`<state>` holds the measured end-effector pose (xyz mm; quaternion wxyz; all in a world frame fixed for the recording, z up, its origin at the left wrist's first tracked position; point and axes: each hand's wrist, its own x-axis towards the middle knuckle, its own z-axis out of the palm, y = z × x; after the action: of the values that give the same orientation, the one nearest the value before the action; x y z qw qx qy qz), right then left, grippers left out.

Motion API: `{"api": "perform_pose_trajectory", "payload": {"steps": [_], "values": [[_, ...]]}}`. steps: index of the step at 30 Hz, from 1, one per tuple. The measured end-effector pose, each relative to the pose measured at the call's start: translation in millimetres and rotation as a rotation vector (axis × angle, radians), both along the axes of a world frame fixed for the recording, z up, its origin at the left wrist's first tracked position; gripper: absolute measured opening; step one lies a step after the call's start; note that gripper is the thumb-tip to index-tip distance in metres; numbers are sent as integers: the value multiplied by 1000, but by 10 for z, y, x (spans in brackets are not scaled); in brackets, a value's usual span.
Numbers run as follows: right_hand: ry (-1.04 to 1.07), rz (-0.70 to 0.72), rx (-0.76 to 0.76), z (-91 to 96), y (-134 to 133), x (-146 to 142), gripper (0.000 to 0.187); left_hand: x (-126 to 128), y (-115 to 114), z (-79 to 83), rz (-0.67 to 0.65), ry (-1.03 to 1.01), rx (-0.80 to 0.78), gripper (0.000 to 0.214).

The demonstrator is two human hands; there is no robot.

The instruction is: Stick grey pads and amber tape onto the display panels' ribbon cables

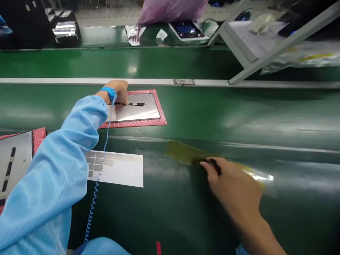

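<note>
My left hand (118,90) reaches forward in a light blue sleeve with a blue wrist strap (109,92). It rests with fingers curled on the left edge of a silver panel (138,108), which lies on a red foam mat (148,122) on the green belt. A dark strip runs across the panel beside my fingers. My right hand (233,184) hovers low over the near bench, blurred by motion, with a small black object (215,165) at its fingertips. A yellowish transparent strip (186,154) lies under and beside that hand.
A white sheet (119,168) with a grid of grey squares lies on the near bench. A second silver panel (13,161) on red foam sits at the far left. A grey metal frame (255,53), a pink bag (170,10) and silver packets (65,30) stand beyond the belt.
</note>
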<state>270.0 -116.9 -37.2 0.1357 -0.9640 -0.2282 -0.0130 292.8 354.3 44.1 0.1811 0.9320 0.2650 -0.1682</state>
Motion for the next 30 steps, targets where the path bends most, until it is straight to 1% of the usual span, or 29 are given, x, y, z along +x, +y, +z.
{"api": "perform_pose_trajectory", "payload": {"steps": [2, 4, 7, 10, 12, 13, 16, 19, 20, 21, 22, 23, 24, 25, 26, 28, 30], "values": [[-121, 30, -1, -52, -93, 54, 57, 30, 46, 1, 20, 53, -10, 39], [-205, 62, 22, -78, -75, 104, 68, -38, 33, 21, 36, 93, -31, 36], [-171, 67, 39, -53, 33, 97, 74, -275, -77, 101, 73, 135, -79, 23], [-100, 52, 90, -26, 86, 36, 70, -557, -247, 280, 112, 56, -142, 18], [-82, 36, 153, -48, 90, 22, 65, -724, -361, 474, 122, -61, -185, 13], [-80, 35, 174, -66, 92, 25, 62, -804, -413, 598, 123, -131, -200, 11], [-86, 56, 188, -101, 130, 31, 50, -1082, -543, 1060, 122, -367, -208, 19], [-66, 135, 198, -80, 244, -33, 40, -1503, -683, 1541, 132, -619, -219, 19], [-48, 180, 210, -64, 299, -71, 38, -1677, -753, 1668, 149, -721, -259, 22], [-26, 225, 226, -44, 360, -113, 36, -1862, -845, 1767, 182, -852, -342, 26], [-2, 264, 249, -21, 422, -155, 33, -2049, -963, 1830, 220, -966, -432, 29], [22, 294, 278, 4, 482, -193, 30, -2234, -1112, 1851, 268, -1060, -525, 31], [44, 308, 315, 34, 533, -223, 28, -2407, -1291, 1829, 325, -1125, -616, 33], [62, 306, 359, 66, 569, -242, 27, -2563, -1498, 1762, 396, -1156, -704, 36], [75, 285, 413, 102, 588, -250, 28, -2698, -1730, 1653, 480, -1166, -797, 39], [92, 182, 544, 180, 558, -238, 37, -2897, -2241, 1330, 672, -1126, -1003, 50], [123, 37, 683, 260, 438, -216, 52, -3009, -2755, 923, 748, -1026, -1123, 55]]}}
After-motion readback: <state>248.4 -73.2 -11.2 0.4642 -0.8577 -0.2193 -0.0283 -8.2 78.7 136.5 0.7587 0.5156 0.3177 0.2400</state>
